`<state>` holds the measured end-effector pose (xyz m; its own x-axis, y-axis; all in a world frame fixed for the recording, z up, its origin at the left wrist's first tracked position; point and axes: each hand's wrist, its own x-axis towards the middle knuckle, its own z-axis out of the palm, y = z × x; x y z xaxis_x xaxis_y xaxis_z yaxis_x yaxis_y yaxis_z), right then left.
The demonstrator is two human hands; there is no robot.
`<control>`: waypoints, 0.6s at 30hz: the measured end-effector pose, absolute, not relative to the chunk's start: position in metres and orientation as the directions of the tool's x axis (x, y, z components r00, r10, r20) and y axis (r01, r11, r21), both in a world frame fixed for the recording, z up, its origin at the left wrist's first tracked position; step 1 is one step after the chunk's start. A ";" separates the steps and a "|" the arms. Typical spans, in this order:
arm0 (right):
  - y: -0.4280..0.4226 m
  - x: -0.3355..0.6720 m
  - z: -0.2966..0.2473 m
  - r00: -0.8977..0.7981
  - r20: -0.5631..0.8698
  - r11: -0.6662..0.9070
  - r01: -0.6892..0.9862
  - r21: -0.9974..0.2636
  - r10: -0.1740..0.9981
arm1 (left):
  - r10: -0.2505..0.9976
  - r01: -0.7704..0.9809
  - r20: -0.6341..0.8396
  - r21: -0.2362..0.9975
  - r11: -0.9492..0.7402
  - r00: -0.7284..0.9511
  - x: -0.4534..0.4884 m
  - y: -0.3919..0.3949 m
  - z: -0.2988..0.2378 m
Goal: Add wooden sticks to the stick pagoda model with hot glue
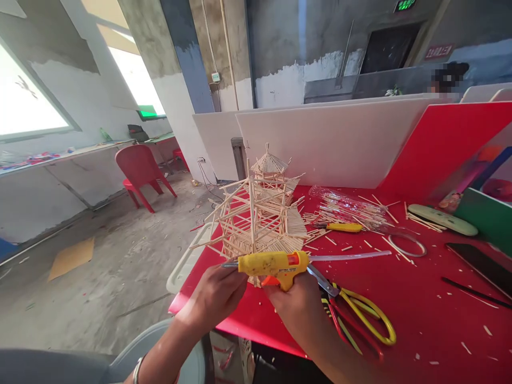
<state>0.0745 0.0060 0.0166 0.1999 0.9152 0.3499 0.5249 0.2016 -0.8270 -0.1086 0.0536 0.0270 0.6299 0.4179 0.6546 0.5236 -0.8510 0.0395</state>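
My right hand point(300, 304) is wrapped round the handle of a yellow hot glue gun point(266, 263), which points left with a clear glue stick point(352, 257) out of its back. My left hand point(220, 293) is closed near the gun's metal nozzle, at the front of the model. What its fingers hold, if anything, is hidden. Just beyond both hands stands a pagoda-like model of thin wooden sticks point(253, 213), tiered, with a pointed roof at the back. The gun and hands cover its lower front.
On the red table point(416, 314), scissors with yellow handles point(368, 309) overlap red-and-yellow pliers point(340, 325). Behind lie a yellow utility knife point(344, 228), bagged sticks point(352, 208), a tape roll point(407, 246) and a phone point(482, 266). White boards point(320, 144) stand behind the model. A person's head shows beyond.
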 end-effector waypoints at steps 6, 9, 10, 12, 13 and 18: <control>0.007 0.070 0.019 0.219 0.465 0.239 0.632 -0.737 0.858 | 0.387 0.472 0.708 0.086 -0.877 0.591 -0.107 0.057 0.023; 0.006 0.070 0.021 0.258 0.471 0.229 0.620 -0.750 0.843 | 0.407 0.422 0.728 0.176 -0.889 0.552 -0.106 0.060 0.023; 0.006 0.070 0.022 0.272 0.467 0.226 0.608 -0.761 0.841 | 0.405 0.394 0.736 0.203 -0.896 0.542 -0.105 0.061 0.024; 0.005 0.069 0.026 0.282 0.449 0.229 0.569 -0.790 0.848 | 0.397 0.349 0.751 0.234 -0.907 0.528 -0.103 0.061 0.027; 0.005 0.068 0.029 0.276 0.436 0.233 0.546 -0.805 0.857 | 0.389 0.337 0.758 0.236 -0.912 0.523 -0.102 0.061 0.028; 0.002 0.074 0.042 0.263 0.372 0.207 0.494 -0.845 0.890 | 0.410 0.374 0.763 0.237 -0.897 0.500 -0.102 0.057 0.036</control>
